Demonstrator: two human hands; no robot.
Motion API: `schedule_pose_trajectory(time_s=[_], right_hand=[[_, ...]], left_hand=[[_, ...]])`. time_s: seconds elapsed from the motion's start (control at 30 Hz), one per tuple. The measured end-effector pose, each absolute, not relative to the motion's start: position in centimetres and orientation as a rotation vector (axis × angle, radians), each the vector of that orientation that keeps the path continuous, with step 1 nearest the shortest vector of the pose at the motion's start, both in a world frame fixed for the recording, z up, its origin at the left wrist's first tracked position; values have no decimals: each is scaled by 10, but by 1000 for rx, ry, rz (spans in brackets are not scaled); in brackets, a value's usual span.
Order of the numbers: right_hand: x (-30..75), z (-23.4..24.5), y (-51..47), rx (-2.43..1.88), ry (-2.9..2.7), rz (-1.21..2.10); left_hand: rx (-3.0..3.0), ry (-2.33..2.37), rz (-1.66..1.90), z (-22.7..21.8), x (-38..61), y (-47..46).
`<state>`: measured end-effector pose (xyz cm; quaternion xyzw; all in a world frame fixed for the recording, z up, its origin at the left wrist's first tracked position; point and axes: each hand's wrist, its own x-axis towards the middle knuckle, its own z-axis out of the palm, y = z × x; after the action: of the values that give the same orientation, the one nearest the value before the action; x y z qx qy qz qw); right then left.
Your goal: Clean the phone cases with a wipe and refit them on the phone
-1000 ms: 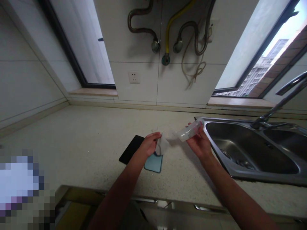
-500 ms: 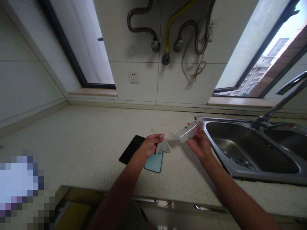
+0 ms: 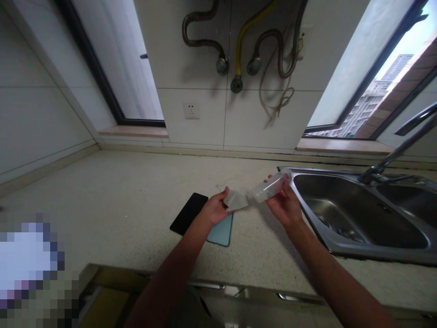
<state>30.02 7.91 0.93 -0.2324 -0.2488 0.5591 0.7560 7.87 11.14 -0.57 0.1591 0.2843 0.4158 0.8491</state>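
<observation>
Over the speckled stone tabletop (image 3: 136,191), the feed shows both of my bare hands raised just left of the steel sink (image 3: 327,171). My left hand (image 3: 215,208) has a closed grip, pinching a crumpled white tissue (image 3: 235,200) between thumb and fingers. My right hand (image 3: 284,205) closes around a clear plastic bottle (image 3: 269,187) with a pink marking near its far end, tilting it up toward the sink rim. Its near end meets or comes just beside the tissue; I can't tell which from here.

As far as this view shows, the work is under way: tissue and bottle are both in hand, held above the tabletop. Below my left hand, a black smartphone (image 3: 189,213) and a pale blue phone case (image 3: 222,231) lie flat, close together. Nothing shows how much is left.
</observation>
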Motion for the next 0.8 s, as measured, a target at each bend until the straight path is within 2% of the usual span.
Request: schedule_pose_trajectory(time_s=[0.27,0.47,0.67,0.8], right_hand=[[283,27,55,-546,-966,936],[269,25,40,-775,-1388,679],[269,25,43,-633,-1255,717],[275,24,46,-758,-1242,817]], left_hand=[[337,630,816,-11,92,103],[490,517,754,-13,97,96],[406,544,769,-13,96,97],[374,519,772,-9,95,97]])
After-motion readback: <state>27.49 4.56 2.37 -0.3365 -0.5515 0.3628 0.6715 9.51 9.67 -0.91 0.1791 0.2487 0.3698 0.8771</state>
